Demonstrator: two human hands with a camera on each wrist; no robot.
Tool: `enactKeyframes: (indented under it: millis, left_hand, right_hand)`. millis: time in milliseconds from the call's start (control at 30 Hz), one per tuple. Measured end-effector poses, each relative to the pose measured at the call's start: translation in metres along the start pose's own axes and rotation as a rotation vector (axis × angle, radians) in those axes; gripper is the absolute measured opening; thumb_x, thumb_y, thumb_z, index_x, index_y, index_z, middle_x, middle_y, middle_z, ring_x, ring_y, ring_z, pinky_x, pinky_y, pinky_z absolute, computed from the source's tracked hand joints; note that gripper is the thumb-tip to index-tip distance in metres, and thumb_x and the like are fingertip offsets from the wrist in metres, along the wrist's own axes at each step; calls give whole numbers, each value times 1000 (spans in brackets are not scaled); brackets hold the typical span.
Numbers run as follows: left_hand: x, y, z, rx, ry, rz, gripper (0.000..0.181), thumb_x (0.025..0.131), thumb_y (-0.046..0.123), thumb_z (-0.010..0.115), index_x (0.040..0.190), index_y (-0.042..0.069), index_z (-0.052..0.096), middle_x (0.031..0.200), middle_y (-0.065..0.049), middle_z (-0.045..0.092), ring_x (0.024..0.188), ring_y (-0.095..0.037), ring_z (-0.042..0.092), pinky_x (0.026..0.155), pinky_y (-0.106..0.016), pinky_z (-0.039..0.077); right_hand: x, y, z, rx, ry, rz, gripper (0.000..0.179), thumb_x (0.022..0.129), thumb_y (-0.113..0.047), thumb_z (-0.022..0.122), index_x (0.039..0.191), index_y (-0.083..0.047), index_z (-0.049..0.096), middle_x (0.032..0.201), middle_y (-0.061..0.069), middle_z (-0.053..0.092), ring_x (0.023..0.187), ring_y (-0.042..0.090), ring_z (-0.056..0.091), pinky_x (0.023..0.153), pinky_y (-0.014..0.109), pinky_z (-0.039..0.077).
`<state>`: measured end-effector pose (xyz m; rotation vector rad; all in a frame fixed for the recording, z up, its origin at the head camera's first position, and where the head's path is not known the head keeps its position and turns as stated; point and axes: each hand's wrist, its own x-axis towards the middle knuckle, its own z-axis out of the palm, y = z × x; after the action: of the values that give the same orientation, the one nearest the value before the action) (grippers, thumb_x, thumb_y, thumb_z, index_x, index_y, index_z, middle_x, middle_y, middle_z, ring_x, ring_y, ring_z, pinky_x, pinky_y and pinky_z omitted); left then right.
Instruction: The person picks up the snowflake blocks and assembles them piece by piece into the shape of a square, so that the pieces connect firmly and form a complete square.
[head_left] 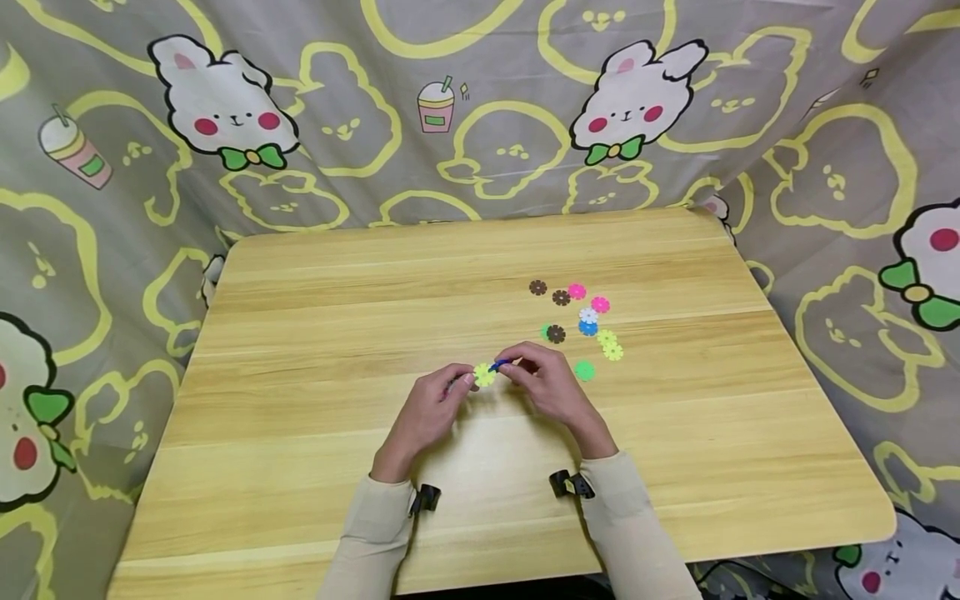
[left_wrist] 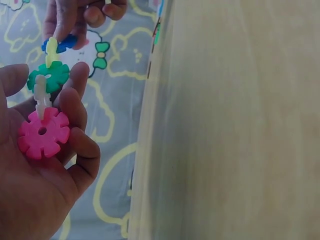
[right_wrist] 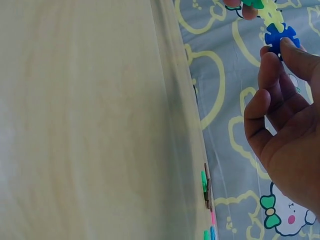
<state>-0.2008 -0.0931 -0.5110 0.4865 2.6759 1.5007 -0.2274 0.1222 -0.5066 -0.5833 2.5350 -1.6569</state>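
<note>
My left hand holds a short chain of notched plastic snowflake discs over the table. Along it in the left wrist view are a pink disc, a white disc set edge-on, a green disc and a yellow disc. My right hand pinches a blue disc between thumb and forefinger. The blue disc's edge meets the yellow one at the chain's far end, the two lying crosswise. Part of the chain is hidden by the left fingers in the head view.
Loose discs lie on the wooden table beyond my right hand: brown, pink, white, blue, yellow and green ones. A patterned curtain surrounds the table's back and sides.
</note>
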Motion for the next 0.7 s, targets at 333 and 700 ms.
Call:
enactKeyframes:
  millis: [333, 700]
  left_hand:
    - [1, 6, 3, -22, -29, -15, 32, 103, 31, 46, 120, 11, 64, 91, -1, 68, 73, -10, 55, 68, -24, 46]
    - [2, 12, 6, -62, -27, -108, 16, 99, 24, 54, 105, 13, 65, 78, -10, 67, 57, -9, 53, 55, -22, 43]
  right_hand:
    - [0, 1, -1, -1, 2, -34, 15, 90, -17, 66, 103, -12, 71, 96, 0, 71, 77, 26, 66, 69, 24, 54]
    - [0, -2, 1, -50, -24, -67, 17, 89, -14, 67, 105, -8, 71, 94, -2, 70, 74, 9, 60, 68, 24, 53]
